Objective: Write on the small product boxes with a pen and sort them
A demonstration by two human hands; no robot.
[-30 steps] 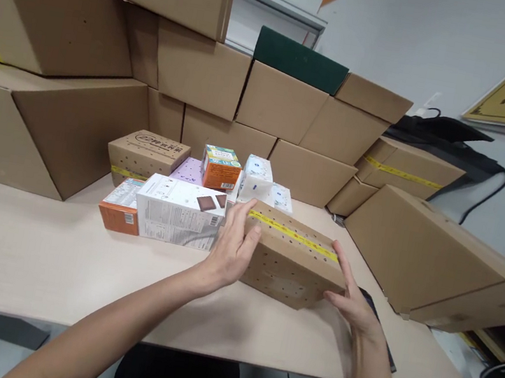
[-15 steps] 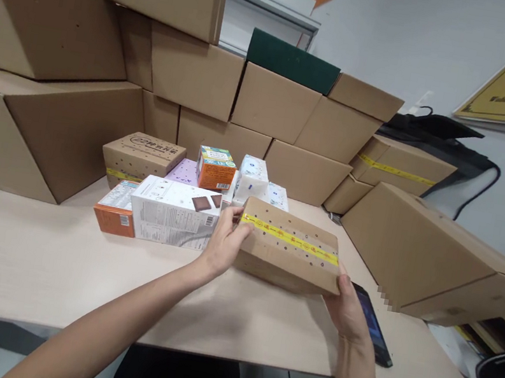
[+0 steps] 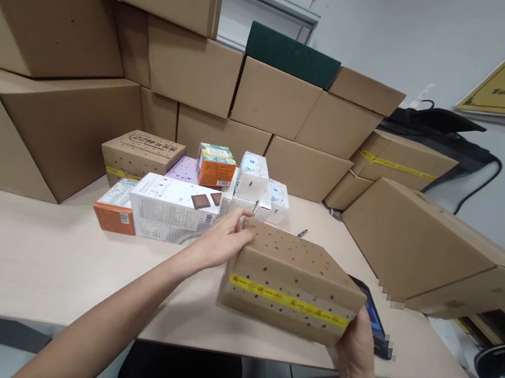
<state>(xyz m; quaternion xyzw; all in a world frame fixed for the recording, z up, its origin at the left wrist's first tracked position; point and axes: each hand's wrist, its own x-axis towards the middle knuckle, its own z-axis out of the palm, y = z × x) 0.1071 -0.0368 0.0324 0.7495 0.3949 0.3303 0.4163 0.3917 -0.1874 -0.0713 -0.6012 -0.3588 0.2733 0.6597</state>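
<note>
Between my two hands is a brown cardboard box (image 3: 287, 269) with dark dots and a yellow tape strip along the side facing me. My left hand (image 3: 228, 236) grips its left end, with thumb and fingers at the upper edge. At the lower right corner my right hand (image 3: 358, 342) holds it, its fingers partly hidden by the box. Close beyond my left hand lies a white carton (image 3: 171, 211) with brown squares printed on it. A dark phone or tablet (image 3: 373, 319) lies beside my right hand, partly covered by the box.
White soft packs (image 3: 253, 176), two orange boxes (image 3: 215, 173) (image 3: 116, 214) and a brown taped box (image 3: 142, 154) stand behind on the table (image 3: 27, 261). A pen (image 3: 302, 233) lies beyond the held box. Large cartons (image 3: 277, 99) wall the back and sides.
The cardboard box has come nearer to me and turned over, so its taped side now faces me instead of up. Both hands keep hold. The pen behind it has come into view.
</note>
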